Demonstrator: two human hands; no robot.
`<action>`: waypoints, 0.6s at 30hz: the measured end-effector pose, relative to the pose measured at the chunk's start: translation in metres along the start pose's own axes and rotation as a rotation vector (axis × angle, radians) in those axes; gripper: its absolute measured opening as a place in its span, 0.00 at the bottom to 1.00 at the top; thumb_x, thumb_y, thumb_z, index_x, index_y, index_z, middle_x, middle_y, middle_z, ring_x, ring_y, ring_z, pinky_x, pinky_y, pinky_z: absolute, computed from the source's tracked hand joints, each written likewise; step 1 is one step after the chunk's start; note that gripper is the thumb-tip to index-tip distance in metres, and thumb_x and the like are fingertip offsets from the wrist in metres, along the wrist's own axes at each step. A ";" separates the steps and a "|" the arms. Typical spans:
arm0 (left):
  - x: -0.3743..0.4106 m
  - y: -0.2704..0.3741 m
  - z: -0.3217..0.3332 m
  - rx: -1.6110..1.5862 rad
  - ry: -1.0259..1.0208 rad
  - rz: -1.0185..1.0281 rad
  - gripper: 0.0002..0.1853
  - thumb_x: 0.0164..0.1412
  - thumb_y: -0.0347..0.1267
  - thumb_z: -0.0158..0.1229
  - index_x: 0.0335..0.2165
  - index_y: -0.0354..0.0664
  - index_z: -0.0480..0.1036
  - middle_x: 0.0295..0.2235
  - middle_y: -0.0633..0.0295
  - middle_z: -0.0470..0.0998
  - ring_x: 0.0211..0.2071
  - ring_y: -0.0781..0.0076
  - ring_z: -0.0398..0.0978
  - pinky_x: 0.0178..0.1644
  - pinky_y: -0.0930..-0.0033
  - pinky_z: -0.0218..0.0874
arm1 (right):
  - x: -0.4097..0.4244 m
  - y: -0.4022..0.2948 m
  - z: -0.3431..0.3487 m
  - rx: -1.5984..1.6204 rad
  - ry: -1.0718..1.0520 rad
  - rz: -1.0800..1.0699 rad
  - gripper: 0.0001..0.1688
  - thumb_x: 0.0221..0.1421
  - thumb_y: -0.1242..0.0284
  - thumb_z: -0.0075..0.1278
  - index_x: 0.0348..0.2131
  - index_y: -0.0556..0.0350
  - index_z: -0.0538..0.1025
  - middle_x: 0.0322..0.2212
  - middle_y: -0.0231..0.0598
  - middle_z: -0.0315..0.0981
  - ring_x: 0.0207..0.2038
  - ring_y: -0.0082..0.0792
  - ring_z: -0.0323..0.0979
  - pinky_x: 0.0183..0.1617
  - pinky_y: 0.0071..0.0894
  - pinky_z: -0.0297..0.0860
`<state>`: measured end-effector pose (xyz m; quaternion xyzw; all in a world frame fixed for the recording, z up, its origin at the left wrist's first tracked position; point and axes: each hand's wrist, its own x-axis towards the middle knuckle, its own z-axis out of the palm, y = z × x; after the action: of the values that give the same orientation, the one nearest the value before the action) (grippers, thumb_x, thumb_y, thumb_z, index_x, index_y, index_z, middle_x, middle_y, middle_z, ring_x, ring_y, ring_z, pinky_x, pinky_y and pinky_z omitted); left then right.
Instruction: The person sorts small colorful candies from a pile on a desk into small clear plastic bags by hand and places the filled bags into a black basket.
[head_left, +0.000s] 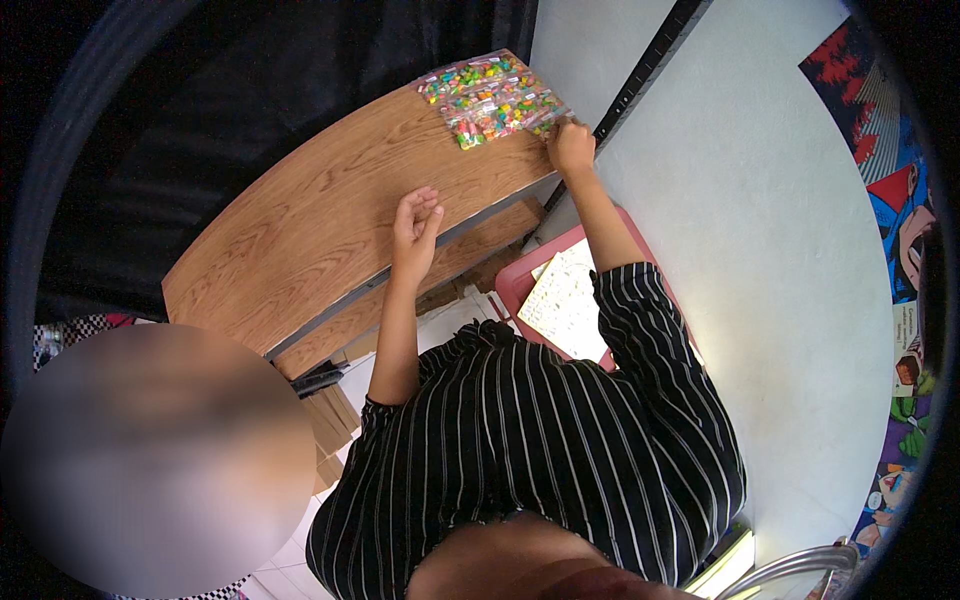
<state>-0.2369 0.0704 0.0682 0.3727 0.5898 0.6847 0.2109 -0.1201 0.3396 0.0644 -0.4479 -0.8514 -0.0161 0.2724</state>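
Several clear plastic bags of colourful candies (487, 101) lie side by side at the far right end of a wood-grain shelf top (322, 210). At the right edge of these bags, my right hand (572, 146) has its fingers curled at the corner of one bag; whether they grip it is hard to tell. My left hand (418, 217) is raised over the front edge of the shelf top, palm up with fingers loosely bent, holding nothing.
Below the top runs a lower wooden shelf (480, 240). A black slotted metal post (637, 75) rises beside the white wall (757, 187). A pink plastic bin (517, 281) holding papers stands under my right arm. Black cloth (262, 97) hangs behind. A blurred round area covers the lower left.
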 end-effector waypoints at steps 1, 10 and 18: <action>0.000 -0.001 -0.001 -0.003 0.003 0.001 0.15 0.52 0.27 0.50 0.41 0.38 0.60 0.40 0.60 0.66 0.41 0.76 0.63 0.40 0.78 0.58 | -0.001 -0.001 -0.001 -0.008 0.012 0.006 0.15 0.46 0.66 0.43 0.29 0.60 0.71 0.29 0.49 0.69 0.34 0.48 0.67 0.37 0.42 0.64; -0.005 0.005 -0.004 0.060 0.040 -0.015 0.13 0.52 0.27 0.50 0.39 0.39 0.62 0.39 0.62 0.67 0.40 0.77 0.64 0.39 0.78 0.57 | -0.017 -0.013 -0.008 -0.108 0.069 -0.118 0.25 0.41 0.62 0.49 0.39 0.55 0.67 0.35 0.43 0.65 0.39 0.42 0.63 0.41 0.39 0.59; -0.012 0.003 -0.010 0.047 0.051 -0.021 0.13 0.52 0.27 0.50 0.38 0.39 0.62 0.39 0.61 0.67 0.39 0.77 0.64 0.40 0.78 0.57 | -0.015 -0.010 -0.002 -0.021 0.062 -0.088 0.24 0.41 0.62 0.50 0.38 0.54 0.67 0.35 0.42 0.64 0.39 0.42 0.62 0.40 0.41 0.59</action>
<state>-0.2366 0.0546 0.0675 0.3539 0.6148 0.6775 0.1941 -0.1201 0.3220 0.0611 -0.4119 -0.8614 -0.0507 0.2929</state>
